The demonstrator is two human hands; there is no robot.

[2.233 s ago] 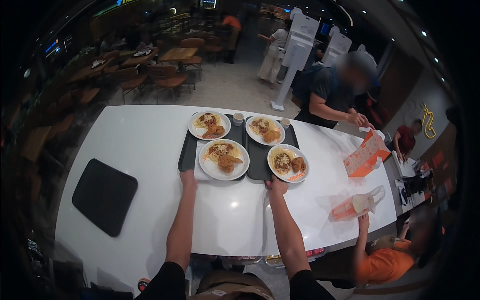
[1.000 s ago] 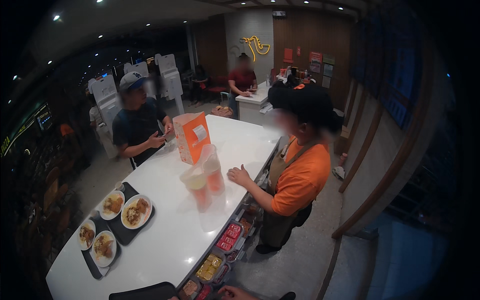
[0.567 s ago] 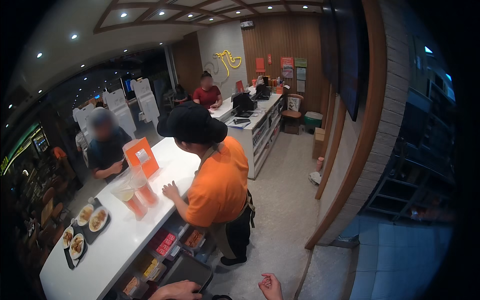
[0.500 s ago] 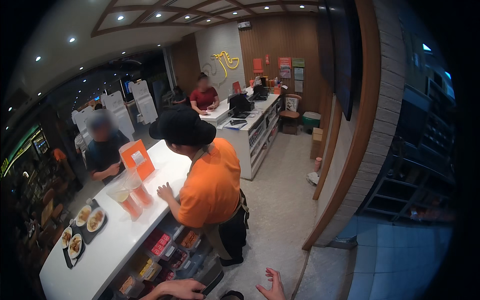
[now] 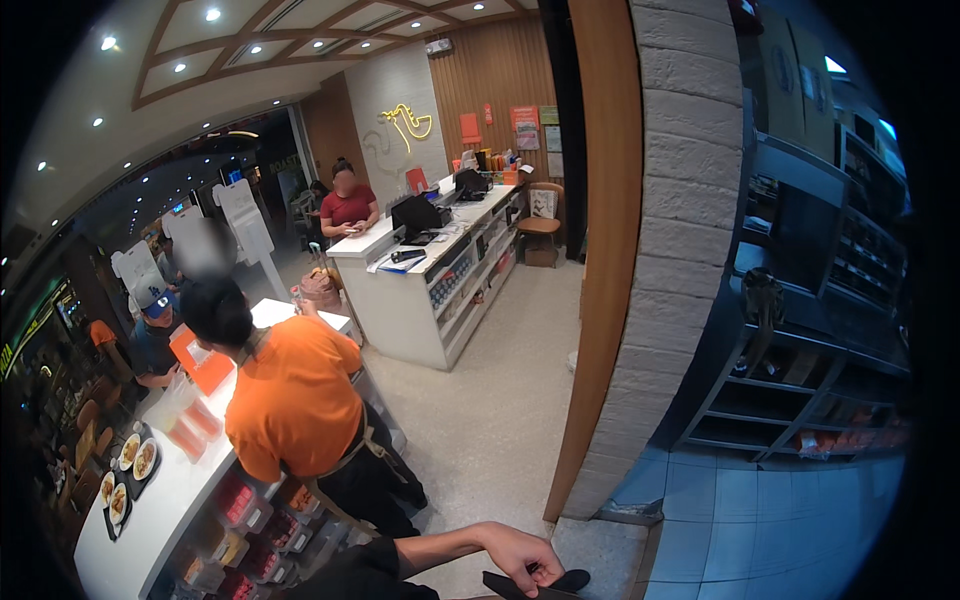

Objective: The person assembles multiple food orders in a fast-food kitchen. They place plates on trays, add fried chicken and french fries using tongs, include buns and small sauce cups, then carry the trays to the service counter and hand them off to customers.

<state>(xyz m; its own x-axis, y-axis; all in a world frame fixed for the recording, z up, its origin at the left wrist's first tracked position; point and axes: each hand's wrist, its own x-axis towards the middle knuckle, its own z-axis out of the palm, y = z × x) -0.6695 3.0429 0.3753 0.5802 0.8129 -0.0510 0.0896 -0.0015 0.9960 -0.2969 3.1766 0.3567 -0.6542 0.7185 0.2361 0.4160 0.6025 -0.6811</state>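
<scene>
My left hand [image 5: 522, 560] is at the lower edge, its forearm in a dark sleeve coming in from the left. The fingers are closed on a flat black object [image 5: 572, 580] with a rounded end. Its lower part is cut off by the picture's edge, so its kind is unclear. My right hand is out of sight. Ahead to the left, a co-worker in an orange shirt [image 5: 300, 395] stands at a white counter [image 5: 115, 540], one arm stretched toward its far end.
Tall plastic-wrapped drinks [image 5: 190, 420], an orange bag [image 5: 203, 360] and plates of food on dark trays [image 5: 133, 478] stand on the counter. Bins [image 5: 240, 505] fill the shelves below. A wood-edged brick pillar [image 5: 670, 250] rises on the right, with dark shelving [image 5: 760, 400] beyond.
The view has swung right. My left hand has shifted right with the black object; my right hand, earlier visible with fingers spread, has left the picture. The co-worker's arm now reaches forward.
</scene>
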